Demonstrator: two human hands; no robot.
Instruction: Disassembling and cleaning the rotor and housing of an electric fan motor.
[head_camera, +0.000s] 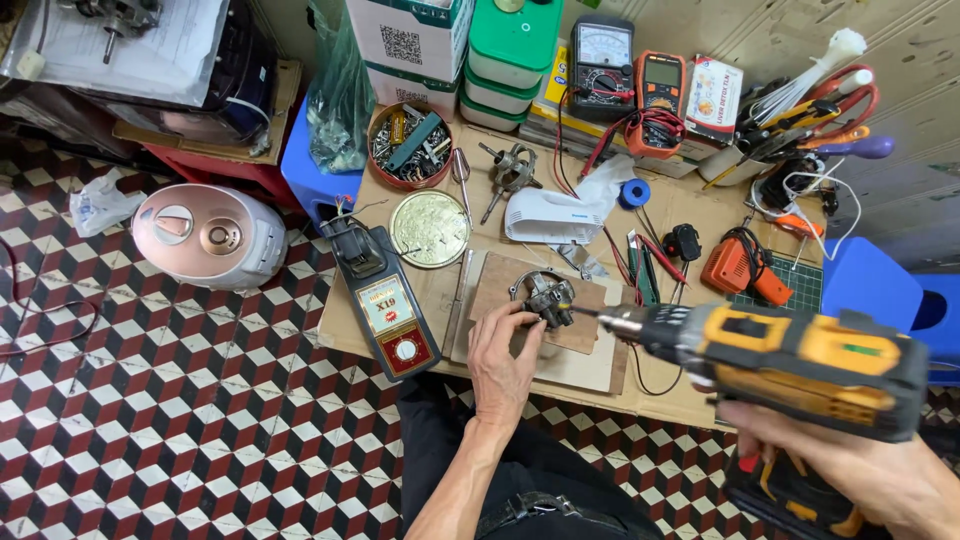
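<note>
Two hands engaged: left hand (503, 362) pinches the small, rigid, likely dense metal motor part (548, 296) by its body, while right hand (880, 478) wraps closed around the cordless drill (800, 365).

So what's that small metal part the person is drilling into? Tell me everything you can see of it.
The small metal assembly looks like dark grey metal, lumpy and irregular, with a thin ring or hoop arching behind it. It sits on a bare wooden board on the cardboard-covered worktop. The left hand steadies it from the near side, fingers touching it. The tip of the yellow and black cordless drill, held in the right hand, meets it from the right. Finer details are too small to tell.
</note>
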